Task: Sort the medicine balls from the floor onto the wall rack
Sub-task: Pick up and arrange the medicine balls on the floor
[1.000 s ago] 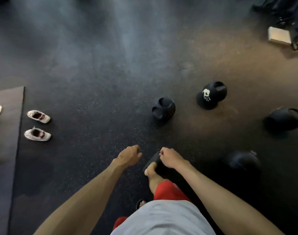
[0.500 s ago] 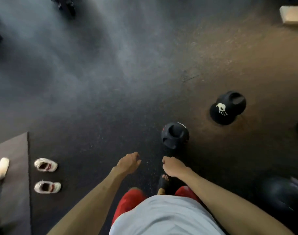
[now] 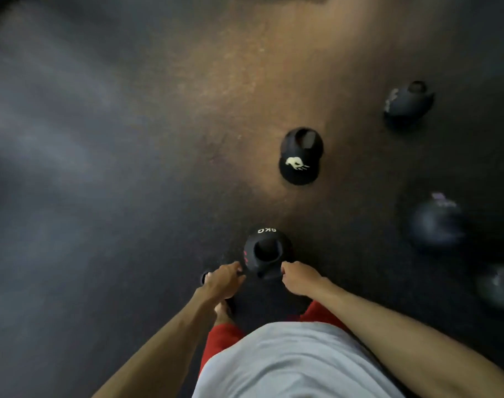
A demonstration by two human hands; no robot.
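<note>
"Where's the ball they're after?"

"Right at their feet. The black medicine ball (image 3: 266, 254), marked 6KG, sits on the floor (image 3: 101, 196) with a handle hollow facing up. Both arms reach down to it."

"Have they got hold of it?"

"Hard to say. The left hand (image 3: 222, 280) is at one side of it and the right hand (image 3: 301, 278) at the other, fingers of both curled in. Whether they grip it or only hang close beside it, I cannot tell."

"And the others?"

"Four more, all on the floor. The white-print ball (image 3: 301, 156) lies further out, on the warm-lit patch. The far ball (image 3: 407, 103) is beyond that, toward the person's right. Two blurred balls (image 3: 436, 222) lie off on the right side, apart from each other."

"Anything else?"

"A bare foot (image 3: 222, 311) just under the left hand."
</note>
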